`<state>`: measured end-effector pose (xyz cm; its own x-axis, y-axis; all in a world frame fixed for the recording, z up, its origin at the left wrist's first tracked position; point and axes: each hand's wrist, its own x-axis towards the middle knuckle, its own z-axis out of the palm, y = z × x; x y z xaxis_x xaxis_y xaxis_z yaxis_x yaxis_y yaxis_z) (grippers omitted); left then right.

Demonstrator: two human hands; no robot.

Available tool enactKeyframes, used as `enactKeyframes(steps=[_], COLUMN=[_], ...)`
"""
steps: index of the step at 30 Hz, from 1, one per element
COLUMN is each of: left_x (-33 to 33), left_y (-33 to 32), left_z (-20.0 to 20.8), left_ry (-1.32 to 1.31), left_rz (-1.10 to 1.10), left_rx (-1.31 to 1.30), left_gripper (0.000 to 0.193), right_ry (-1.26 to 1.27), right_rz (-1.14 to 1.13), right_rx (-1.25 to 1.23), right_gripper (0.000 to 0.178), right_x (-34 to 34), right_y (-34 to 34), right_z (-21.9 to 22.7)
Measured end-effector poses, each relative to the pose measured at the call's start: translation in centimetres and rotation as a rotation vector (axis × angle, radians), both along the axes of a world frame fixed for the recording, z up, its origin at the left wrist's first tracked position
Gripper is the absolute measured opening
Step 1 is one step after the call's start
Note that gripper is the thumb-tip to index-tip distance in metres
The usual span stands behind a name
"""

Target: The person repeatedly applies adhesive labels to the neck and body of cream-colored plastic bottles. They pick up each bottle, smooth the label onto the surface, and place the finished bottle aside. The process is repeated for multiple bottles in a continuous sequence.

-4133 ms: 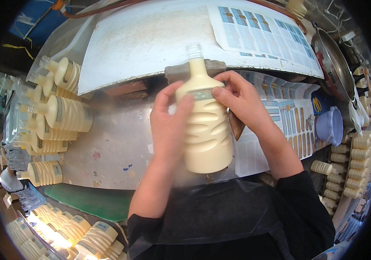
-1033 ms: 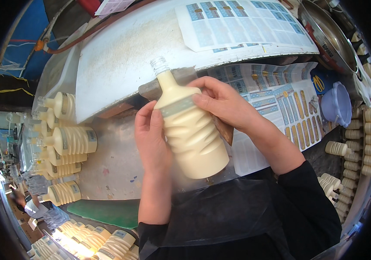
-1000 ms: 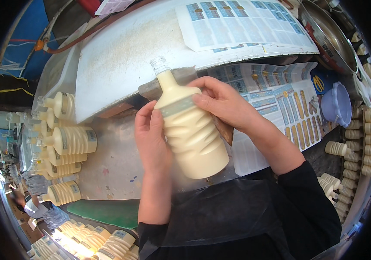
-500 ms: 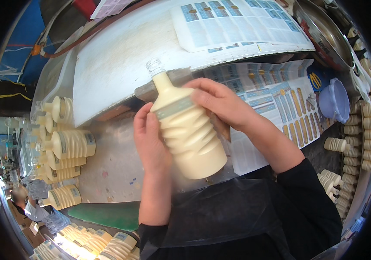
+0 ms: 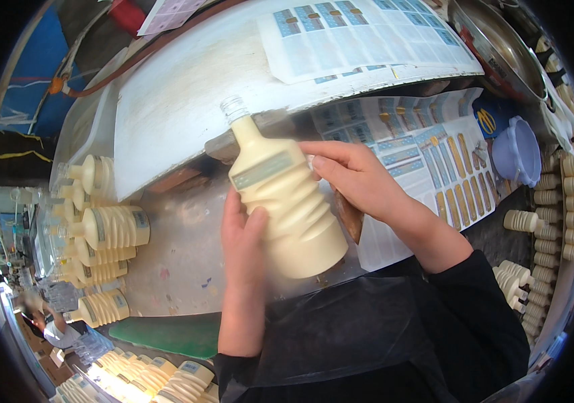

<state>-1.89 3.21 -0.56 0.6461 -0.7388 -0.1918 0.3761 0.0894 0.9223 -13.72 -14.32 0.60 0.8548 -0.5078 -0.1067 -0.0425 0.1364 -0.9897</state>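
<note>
A cream ribbed bottle [image 5: 294, 221] with a clear threaded neck leans up and to the left in front of me. A grey-green label strip [image 5: 261, 169] runs across its shoulder. My left hand [image 5: 243, 232] grips the bottle's left side, thumb on the front and fingers partly hidden behind. At the bottle's upper right edge, my right hand [image 5: 351, 171] has its fingertips closed together beside the end of the strip. Out from under its palm sticks a brown, flat, pointed piece [image 5: 349, 218] that looks like wood; its other end is hidden in the hand.
Label sheets [image 5: 428, 168] lie to the right, and more sheets [image 5: 361, 40] rest on the raised white board [image 5: 173, 101]. A lavender basket [image 5: 516, 154] stands at the right. Similar bottles [image 5: 116, 225] line the metal table's left edge. Far left, another person [image 5: 55, 329] is visible.
My right hand has slid slightly right, off the strip's end to the bottle's edge. My left hand has moved lower on the bottle, and the bottle has turned a little.
</note>
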Motion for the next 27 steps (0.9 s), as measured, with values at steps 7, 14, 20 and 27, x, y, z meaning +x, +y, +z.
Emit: enactKeyframes(steps=[7, 14, 20, 27], left_x=[-1.4, -1.0, -0.2, 1.6], left_y=[-0.7, -0.2, 0.0, -1.3], left_z=[0.9, -0.1, -0.5, 0.4], left_ry=[-0.221, -0.179, -0.301, -0.003], left_rz=[0.126, 0.117, 0.231, 0.272], left_rx=[0.111, 0.076, 0.118, -0.037], left_gripper=[0.064, 0.070, 0.071, 0.026], right_ry=[0.075, 0.087, 0.096, 0.139], right_rz=[0.014, 0.001, -0.096, -0.010], right_rx=[0.191, 0.133, -0.122, 0.085], right_gripper=[0.039, 0.040, 0.037, 0.032], right_x=[0.0, 0.0, 0.7, 2.5], right_y=[-0.2, 0.3, 0.5, -0.7], right_z=[0.2, 0.5, 0.8, 0.6])
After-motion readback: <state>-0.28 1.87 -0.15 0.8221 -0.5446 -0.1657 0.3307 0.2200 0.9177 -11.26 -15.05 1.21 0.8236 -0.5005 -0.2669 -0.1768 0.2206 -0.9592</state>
